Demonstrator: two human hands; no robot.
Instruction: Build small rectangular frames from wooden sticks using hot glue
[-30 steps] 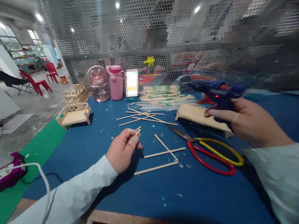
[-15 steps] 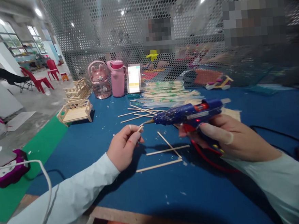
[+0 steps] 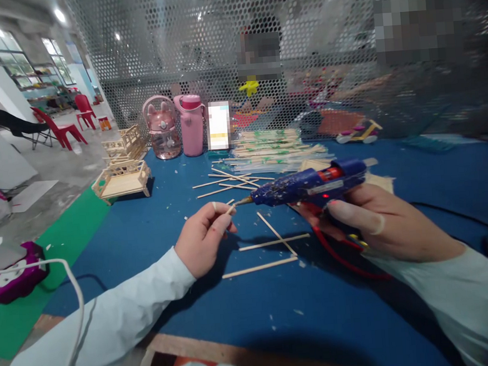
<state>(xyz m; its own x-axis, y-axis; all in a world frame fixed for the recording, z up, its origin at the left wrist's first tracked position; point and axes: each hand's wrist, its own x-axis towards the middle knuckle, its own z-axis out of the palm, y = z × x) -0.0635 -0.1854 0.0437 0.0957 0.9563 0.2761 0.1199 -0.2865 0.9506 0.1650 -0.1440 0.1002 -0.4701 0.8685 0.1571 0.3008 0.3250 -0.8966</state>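
Between thumb and fingers, my left hand [image 3: 206, 238] pinches a thin wooden stick [image 3: 231, 209], mostly hidden by the fingers. My right hand [image 3: 380, 218] is wrapped round the handle of a blue glue gun [image 3: 311, 183] with a small red light lit. Its metal nozzle points left and is at the stick's tip; whether they touch I cannot tell. Below the gun, two crossed sticks [image 3: 273, 242] and a single stick [image 3: 260, 267] lie on the blue table [image 3: 245, 317]. Several loose sticks [image 3: 235, 181] lie scattered behind my left hand.
Bundles of sticks [image 3: 270, 147] lie at the back, near a pink bottle [image 3: 192, 125], a clear bottle [image 3: 163, 133] and a bright phone screen [image 3: 218, 123]. Small wooden models [image 3: 124, 180] stand at left. A purple power strip [image 3: 18, 271] and white cable are at far left. Mesh [image 3: 134, 51] rises behind.
My right hand and the glue gun have shifted very slightly to the right. My left hand keeps its pinch on the stick in nearly the same place.
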